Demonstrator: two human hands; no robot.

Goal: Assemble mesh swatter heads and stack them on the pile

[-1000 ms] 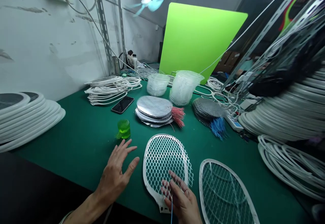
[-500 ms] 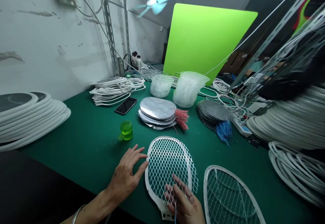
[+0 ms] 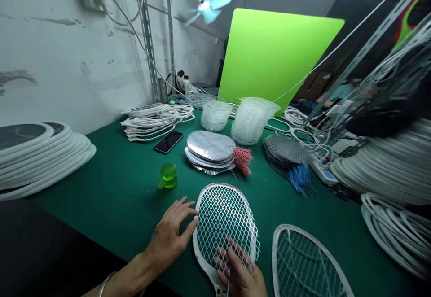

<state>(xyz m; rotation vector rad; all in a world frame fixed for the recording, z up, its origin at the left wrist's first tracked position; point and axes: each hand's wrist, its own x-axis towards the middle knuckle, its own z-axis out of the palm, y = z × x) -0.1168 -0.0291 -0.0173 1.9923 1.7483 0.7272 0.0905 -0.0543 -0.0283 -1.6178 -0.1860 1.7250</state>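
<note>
Racket lay flat on the green mat with its mesh in place, the right hand over its lower end, fingers loosely spread, a thin blue wire running beneath them, any pinch hidden. The left hand sat just left of the racket, fingers spread, tips near its rim. A second racket lay to its right, and beyond it, mesh stacks and white frames looked yet to be worked.

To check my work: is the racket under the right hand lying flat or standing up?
Flat: the racket rests on the green mat, the right hand over its mesh.
</note>
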